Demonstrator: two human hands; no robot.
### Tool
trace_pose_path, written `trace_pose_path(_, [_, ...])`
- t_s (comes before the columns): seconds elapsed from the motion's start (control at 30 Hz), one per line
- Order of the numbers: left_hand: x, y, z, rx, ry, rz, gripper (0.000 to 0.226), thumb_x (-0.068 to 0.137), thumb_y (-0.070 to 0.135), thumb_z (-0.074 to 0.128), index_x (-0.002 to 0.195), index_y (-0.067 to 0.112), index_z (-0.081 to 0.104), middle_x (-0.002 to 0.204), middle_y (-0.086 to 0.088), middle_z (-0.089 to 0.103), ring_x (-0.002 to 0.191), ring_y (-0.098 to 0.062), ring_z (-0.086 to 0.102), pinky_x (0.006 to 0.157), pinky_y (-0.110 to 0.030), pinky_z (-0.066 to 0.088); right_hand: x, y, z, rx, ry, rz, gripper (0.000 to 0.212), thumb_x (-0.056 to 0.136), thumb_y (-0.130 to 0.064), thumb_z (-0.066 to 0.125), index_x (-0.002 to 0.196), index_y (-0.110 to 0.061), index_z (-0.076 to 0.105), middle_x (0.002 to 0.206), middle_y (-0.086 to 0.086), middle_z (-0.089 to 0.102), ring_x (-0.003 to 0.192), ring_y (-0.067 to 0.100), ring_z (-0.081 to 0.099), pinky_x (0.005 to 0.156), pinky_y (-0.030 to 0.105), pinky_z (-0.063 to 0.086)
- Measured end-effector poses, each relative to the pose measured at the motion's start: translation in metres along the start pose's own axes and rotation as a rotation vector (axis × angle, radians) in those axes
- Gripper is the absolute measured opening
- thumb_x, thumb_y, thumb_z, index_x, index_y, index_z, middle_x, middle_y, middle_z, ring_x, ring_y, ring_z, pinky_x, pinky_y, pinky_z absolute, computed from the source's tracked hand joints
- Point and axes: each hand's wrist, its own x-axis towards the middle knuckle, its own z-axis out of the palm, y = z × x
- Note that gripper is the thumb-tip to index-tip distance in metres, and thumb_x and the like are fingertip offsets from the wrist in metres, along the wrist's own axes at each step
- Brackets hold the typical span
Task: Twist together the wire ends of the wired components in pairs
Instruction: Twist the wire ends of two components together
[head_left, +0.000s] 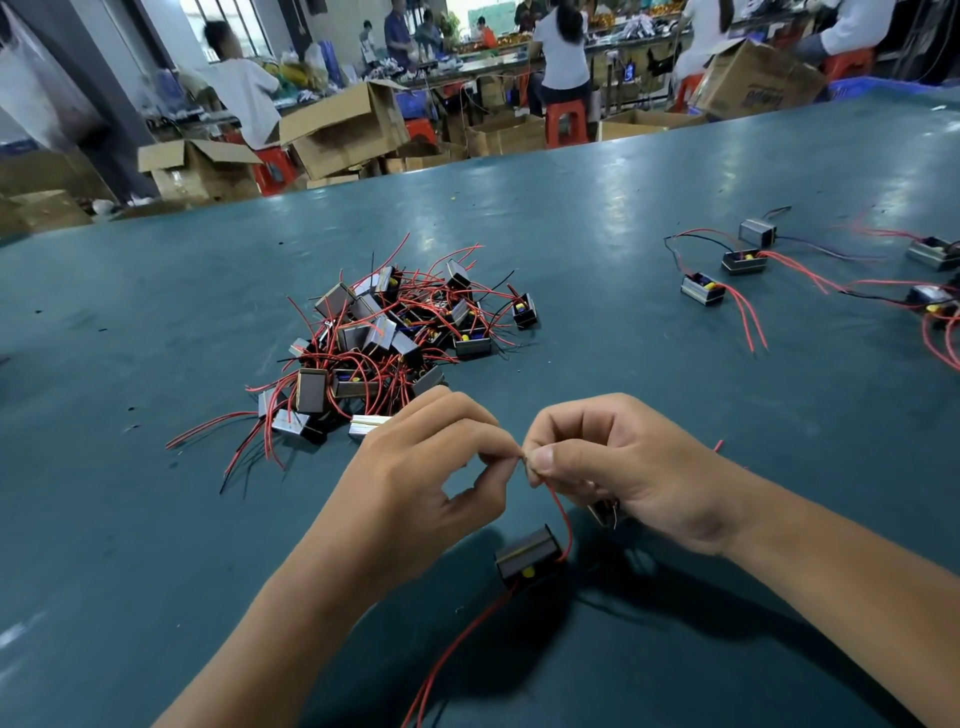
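My left hand (426, 467) and my right hand (608, 462) meet above the green table, each pinching the bare wire ends (523, 458) between thumb and forefinger. A red wire (563, 512) runs down from the pinch to a small black boxed component (527, 556) hanging just below my hands. A second component (605, 512) shows partly under my right palm. Another red lead (457, 644) trails from the first component toward me.
A pile of several boxed components with red and black wires (387, 338) lies just beyond my left hand. Joined components (727, 270) lie spread at the right. The green table (623, 208) stretches far back; people and cardboard boxes (343, 130) sit beyond its edge.
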Motion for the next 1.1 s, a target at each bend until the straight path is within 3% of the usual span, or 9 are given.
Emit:
trace_pose_path(0.07, [-0.001,0.000,-0.002,-0.135,-0.066,-0.097,0.004,0.083,0.007,0.071,0.081,0.009,0.072,0.079,0.003,0.064,0.070,-0.011,0.055,0.064,-0.018,0.042,-0.001,-0.002,0.000,-0.066,-0.008,-0.031,0.016,0.086,-0.014,0.061,0.072,-0.018,0.066,0.061,-0.008,0.050,0.055,0.005,0.037,0.053,0.015,0.031])
trace_pose_path(0.2, [-0.004,-0.011,-0.008,-0.531,-0.320,-0.483,0.008,0.085,0.019,0.068,0.078,0.019,0.072,0.066,-0.004,0.060,0.059,-0.026,0.046,0.053,-0.039,0.036,-0.003,-0.002,0.000,-0.291,-0.051,-0.060,0.016,0.093,-0.007,0.063,0.079,-0.015,0.065,0.068,-0.006,0.058,0.063,0.005,0.047,0.062,0.016,0.039])
trace_pose_path(0.3, [-0.006,-0.015,-0.009,-0.843,-0.478,-0.772,0.011,0.079,0.013,0.066,0.070,0.016,0.072,0.056,0.002,0.050,0.052,-0.011,0.038,0.049,-0.024,0.029,-0.004,-0.002,0.004,-0.378,-0.100,-0.058,0.012,0.091,-0.014,0.063,0.080,-0.019,0.065,0.066,-0.006,0.057,0.061,0.007,0.046,0.059,0.019,0.039])
trace_pose_path(0.4, [-0.005,-0.013,-0.007,-1.093,-0.492,-0.920,0.005,0.073,0.017,0.069,0.069,0.014,0.070,0.057,0.002,0.051,0.049,-0.009,0.039,0.048,-0.016,0.033,-0.003,-0.002,0.005,-0.347,-0.082,-0.074,0.013,0.089,-0.017,0.061,0.078,-0.021,0.065,0.066,-0.009,0.056,0.063,0.006,0.046,0.061,0.020,0.039])
trace_pose_path(0.57, [-0.003,-0.012,-0.009,-0.803,-0.270,-0.624,0.003,0.084,0.018,0.072,0.083,0.018,0.074,0.070,0.005,0.065,0.061,-0.008,0.052,0.057,-0.017,0.042,-0.001,-0.002,0.002,-0.114,-0.004,-0.004,0.018,0.086,-0.018,0.058,0.070,-0.022,0.064,0.060,-0.007,0.048,0.054,0.007,0.035,0.052,0.021,0.028])
trace_pose_path(0.67, [-0.003,-0.013,-0.009,-0.479,-0.133,-0.347,0.005,0.085,0.016,0.074,0.090,0.019,0.075,0.083,0.005,0.069,0.072,-0.012,0.061,0.063,-0.026,0.048,0.000,-0.002,0.001,-0.024,0.012,0.014,0.020,0.085,-0.017,0.058,0.067,-0.022,0.065,0.062,-0.006,0.054,0.052,0.005,0.038,0.050,0.014,0.032])
trace_pose_path(0.8, [-0.003,-0.012,-0.003,-0.096,-0.007,-0.011,0.006,0.084,0.009,0.076,0.089,0.009,0.078,0.086,0.001,0.069,0.074,-0.017,0.064,0.065,-0.031,0.051,0.001,-0.001,-0.001,0.041,0.009,0.024,0.019,0.085,-0.015,0.057,0.068,-0.019,0.065,0.056,-0.005,0.044,0.050,0.005,0.036,0.049,0.012,0.032])
trace_pose_path(0.93, [-0.004,-0.012,-0.001,0.096,0.077,0.109,0.009,0.091,0.013,0.073,0.087,0.008,0.078,0.084,-0.001,0.070,0.070,-0.023,0.064,0.061,-0.036,0.050,0.001,0.000,-0.001,0.105,-0.007,0.040,0.016,0.084,-0.015,0.057,0.071,-0.015,0.066,0.065,0.009,0.039,0.052,0.009,0.034,0.048,0.014,0.032])
trace_pose_path(1.1, [-0.002,-0.008,-0.001,0.141,0.112,0.141,0.010,0.091,0.012,0.072,0.084,0.007,0.078,0.081,-0.002,0.068,0.066,-0.025,0.062,0.058,-0.037,0.049,0.002,0.000,-0.002,0.111,-0.011,0.053,0.016,0.084,-0.016,0.057,0.070,-0.017,0.065,0.067,0.010,0.037,0.053,0.009,0.033,0.048,0.014,0.032])
